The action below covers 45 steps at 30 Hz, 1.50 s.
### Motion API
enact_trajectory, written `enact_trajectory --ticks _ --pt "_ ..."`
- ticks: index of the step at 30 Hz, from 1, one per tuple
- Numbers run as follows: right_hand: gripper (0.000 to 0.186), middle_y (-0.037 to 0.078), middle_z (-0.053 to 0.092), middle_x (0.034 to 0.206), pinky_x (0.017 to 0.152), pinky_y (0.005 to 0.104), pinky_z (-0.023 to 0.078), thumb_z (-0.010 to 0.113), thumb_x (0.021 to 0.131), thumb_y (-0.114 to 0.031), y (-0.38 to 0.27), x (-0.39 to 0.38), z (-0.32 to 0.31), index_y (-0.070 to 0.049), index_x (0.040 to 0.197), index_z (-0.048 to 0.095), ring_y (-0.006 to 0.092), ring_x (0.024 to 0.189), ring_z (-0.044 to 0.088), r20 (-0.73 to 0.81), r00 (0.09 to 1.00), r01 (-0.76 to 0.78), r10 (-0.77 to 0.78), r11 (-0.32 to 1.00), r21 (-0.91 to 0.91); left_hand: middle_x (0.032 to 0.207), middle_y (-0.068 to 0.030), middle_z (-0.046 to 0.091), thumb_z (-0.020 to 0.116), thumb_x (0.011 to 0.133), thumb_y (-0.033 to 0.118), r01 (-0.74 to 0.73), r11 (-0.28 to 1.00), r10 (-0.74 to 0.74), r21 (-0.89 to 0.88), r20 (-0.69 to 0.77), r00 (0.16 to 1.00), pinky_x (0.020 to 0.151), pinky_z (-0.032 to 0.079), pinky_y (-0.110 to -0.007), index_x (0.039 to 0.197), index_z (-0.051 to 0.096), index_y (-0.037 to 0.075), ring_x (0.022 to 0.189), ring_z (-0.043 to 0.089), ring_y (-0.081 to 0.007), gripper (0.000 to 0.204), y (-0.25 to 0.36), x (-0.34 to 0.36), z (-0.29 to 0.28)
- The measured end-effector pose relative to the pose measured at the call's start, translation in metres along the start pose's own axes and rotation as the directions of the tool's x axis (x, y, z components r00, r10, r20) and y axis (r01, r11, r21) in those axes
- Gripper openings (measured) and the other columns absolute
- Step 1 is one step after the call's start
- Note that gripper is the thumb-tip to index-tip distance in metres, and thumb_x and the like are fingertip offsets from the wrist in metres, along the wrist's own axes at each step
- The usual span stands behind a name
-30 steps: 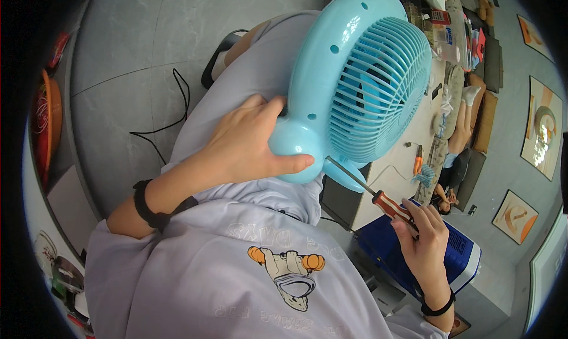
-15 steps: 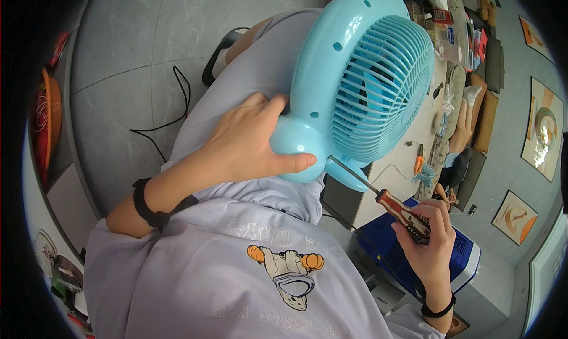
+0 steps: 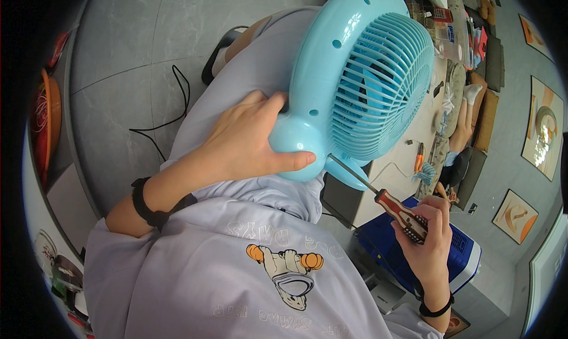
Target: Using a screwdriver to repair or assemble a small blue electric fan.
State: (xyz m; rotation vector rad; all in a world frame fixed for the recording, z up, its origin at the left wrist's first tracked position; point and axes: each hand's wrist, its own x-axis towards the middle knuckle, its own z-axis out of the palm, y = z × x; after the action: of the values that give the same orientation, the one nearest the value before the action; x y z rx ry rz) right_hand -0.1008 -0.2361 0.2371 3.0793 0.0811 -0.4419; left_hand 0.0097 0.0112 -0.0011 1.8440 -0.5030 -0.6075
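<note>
A light-blue plastic fan (image 3: pixel 313 72) with a round slatted grille rests against my lap. My left hand (image 3: pixel 242 140) is wrapped round the rounded knob-like part at the fan's lower left, thumb laid across it. In my right hand (image 3: pixel 429 238) is a screwdriver (image 3: pixel 393 206) with a red and black handle, gripped by the handle. Its thin metal shaft slants up and left, and the tip meets the fan's housing beside the grille, at the base of the rounded part. Whether a screw sits there is hidden.
A white table (image 3: pixel 408 155) to the right bears orange-handled pliers (image 3: pixel 419 161), a bundle of blue cord (image 3: pixel 423 174) and boxes. Below it stands a blue and white case (image 3: pixel 467 259). A black cable (image 3: pixel 163 129) lies on the grey floor. Another person's legs (image 3: pixel 464 120) show beyond the table.
The fan blades behind the grille have turned a little. My right hand has rolled the screwdriver handle slightly; the tip stays at the same spot. My left hand keeps its hold.
</note>
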Motion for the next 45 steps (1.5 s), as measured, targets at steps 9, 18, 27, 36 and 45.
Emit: enact_trajectory --ticks 9,18,27,36,45 --pt "0.042 0.012 0.062 0.103 0.060 0.0331 0.052 0.085 0.073 0.001 0.009 0.004 0.005 0.000 0.111 0.065 0.0234 0.074 0.062 0.020 0.934 0.352 -0.357 0.906 -0.237 0.111 -0.0240 0.060 0.083 0.075 0.053 -0.001 1.000 0.002 0.020 -0.039 0.999 0.086 0.053 -0.047 0.130 0.055 -0.004 0.101 0.065 -0.0396 0.084 0.000 0.000 0.002" --pt "0.043 0.012 0.061 0.101 0.058 0.0316 0.053 0.086 0.075 -0.002 0.019 0.005 0.013 0.000 0.111 0.064 0.0216 0.072 0.062 0.036 0.890 0.448 -0.455 0.854 -0.265 0.111 -0.0235 0.059 0.082 0.077 0.053 -0.010 0.999 0.014 0.049 -0.076 0.997 0.085 0.053 -0.047 0.129 0.055 -0.003 0.100 0.065 -0.0393 0.081 -0.003 0.000 0.005" --pt "0.039 0.014 0.062 0.098 0.062 0.0353 0.057 0.086 0.077 -0.003 0.009 0.007 0.011 -0.001 0.109 0.064 0.0284 0.076 0.068 0.042 0.982 0.180 -0.182 0.983 0.047 0.111 -0.0231 0.059 0.081 0.078 0.054 0.033 0.998 -0.030 0.062 -0.053 0.998 0.087 0.052 -0.048 0.130 0.056 -0.001 0.101 0.064 -0.0397 0.080 0.000 -0.001 0.005" --pt "0.035 0.013 0.063 0.094 0.068 0.0329 0.055 0.085 0.079 -0.004 0.003 0.013 0.003 0.001 0.108 0.065 0.0259 0.076 0.068 0.113 0.994 -0.036 0.010 0.974 0.224 0.112 -0.0227 0.059 0.080 0.079 0.054 0.025 0.999 -0.023 0.041 -0.041 0.999 0.087 0.052 -0.048 0.132 0.056 -0.001 0.103 0.063 -0.0398 0.080 -0.002 -0.001 0.004" --pt "0.030 0.006 0.063 0.078 0.050 0.0254 0.044 0.074 0.097 -0.022 0.000 0.023 -0.005 0.006 0.104 0.065 0.0123 0.057 0.059 0.480 0.756 -0.652 0.445 0.569 0.501 0.106 -0.0271 0.060 0.076 0.081 0.061 0.005 1.000 -0.005 -0.017 -0.034 0.999 0.084 0.053 -0.049 0.130 0.058 -0.005 0.096 0.065 -0.0409 0.084 -0.002 0.000 0.003"
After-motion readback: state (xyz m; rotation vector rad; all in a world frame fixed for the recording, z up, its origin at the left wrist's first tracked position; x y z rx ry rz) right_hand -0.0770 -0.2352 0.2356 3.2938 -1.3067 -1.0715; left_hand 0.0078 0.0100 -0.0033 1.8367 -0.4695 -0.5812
